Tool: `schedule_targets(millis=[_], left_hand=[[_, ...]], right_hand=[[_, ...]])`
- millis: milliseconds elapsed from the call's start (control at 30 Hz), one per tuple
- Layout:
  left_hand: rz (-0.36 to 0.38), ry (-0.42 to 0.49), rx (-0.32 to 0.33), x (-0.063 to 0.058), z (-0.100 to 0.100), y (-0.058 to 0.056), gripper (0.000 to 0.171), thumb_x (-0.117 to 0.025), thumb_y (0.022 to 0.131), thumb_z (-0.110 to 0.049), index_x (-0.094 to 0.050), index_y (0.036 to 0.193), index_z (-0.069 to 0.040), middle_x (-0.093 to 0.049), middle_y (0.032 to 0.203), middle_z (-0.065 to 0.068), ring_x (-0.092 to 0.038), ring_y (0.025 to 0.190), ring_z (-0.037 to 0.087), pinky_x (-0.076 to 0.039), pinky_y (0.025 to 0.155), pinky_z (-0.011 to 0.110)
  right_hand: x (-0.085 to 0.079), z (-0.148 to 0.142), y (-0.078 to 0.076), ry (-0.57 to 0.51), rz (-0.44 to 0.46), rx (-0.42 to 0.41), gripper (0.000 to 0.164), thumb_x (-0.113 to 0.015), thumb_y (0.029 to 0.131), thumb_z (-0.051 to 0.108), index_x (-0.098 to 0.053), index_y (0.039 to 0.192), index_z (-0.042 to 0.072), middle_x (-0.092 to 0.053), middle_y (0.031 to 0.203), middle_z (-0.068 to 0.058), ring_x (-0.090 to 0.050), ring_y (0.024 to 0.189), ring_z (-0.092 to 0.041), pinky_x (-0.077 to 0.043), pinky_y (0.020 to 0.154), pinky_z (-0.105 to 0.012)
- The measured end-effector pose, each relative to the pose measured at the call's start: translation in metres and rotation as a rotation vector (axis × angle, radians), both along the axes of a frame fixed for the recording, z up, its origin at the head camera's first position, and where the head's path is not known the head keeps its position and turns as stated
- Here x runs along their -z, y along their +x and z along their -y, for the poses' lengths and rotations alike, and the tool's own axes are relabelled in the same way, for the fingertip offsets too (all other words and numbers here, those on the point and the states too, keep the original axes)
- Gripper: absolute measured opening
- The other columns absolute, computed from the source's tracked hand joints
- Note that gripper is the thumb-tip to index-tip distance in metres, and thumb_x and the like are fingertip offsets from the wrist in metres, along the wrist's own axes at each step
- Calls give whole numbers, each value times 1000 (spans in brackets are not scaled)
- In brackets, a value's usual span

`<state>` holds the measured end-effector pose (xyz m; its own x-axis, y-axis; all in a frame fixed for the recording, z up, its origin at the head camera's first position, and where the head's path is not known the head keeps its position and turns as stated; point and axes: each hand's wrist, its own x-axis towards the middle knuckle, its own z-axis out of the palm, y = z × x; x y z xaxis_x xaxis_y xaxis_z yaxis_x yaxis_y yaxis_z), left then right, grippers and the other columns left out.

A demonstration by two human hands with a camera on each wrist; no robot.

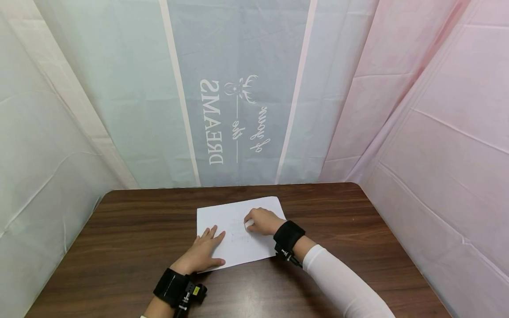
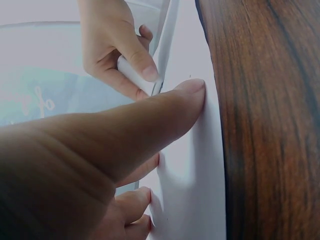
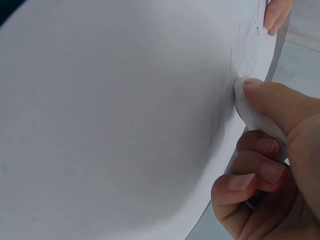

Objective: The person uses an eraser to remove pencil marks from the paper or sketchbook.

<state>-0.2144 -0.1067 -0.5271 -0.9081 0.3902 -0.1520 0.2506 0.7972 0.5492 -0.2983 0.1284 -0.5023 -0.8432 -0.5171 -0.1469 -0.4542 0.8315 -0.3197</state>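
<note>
A white sheet of paper (image 1: 248,252) lies slightly skewed on the table, with faint dark pencil strokes (image 3: 231,60) across its middle. Spread fingers of my left hand (image 1: 204,252) rest on the sheet's left side, the thumb near its front edge. My right hand (image 1: 263,221) pinches a white eraser (image 3: 252,112) between thumb and fingers, the other fingers curled beneath. One rounded end of the eraser meets the paper beside the strokes. In the left wrist view, the left thumb (image 2: 165,112) presses the paper, and the right hand with the eraser appears beyond it.
Dark wood-grain table (image 1: 131,247) surrounds the sheet. A printed curtain (image 1: 246,168) hangs behind its back edge, and pale cloth (image 1: 437,154) hangs along both sides. Each wrist wears a black strap with a small camera (image 1: 196,291).
</note>
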Motion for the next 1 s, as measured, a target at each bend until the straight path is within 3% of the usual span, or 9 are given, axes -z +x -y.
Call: schedule_targets(millis=[1000], left_hand=[[-14, 1, -1, -1, -1, 0, 79, -85, 82, -26, -50, 149, -3, -28, 163, 28, -21, 153, 49, -19, 121, 69]], right_hand=[[0, -14, -1, -4, 25, 38, 26, -73, 93, 18, -76, 119, 13, -73, 126, -5, -67, 117, -21, -57, 92, -37]])
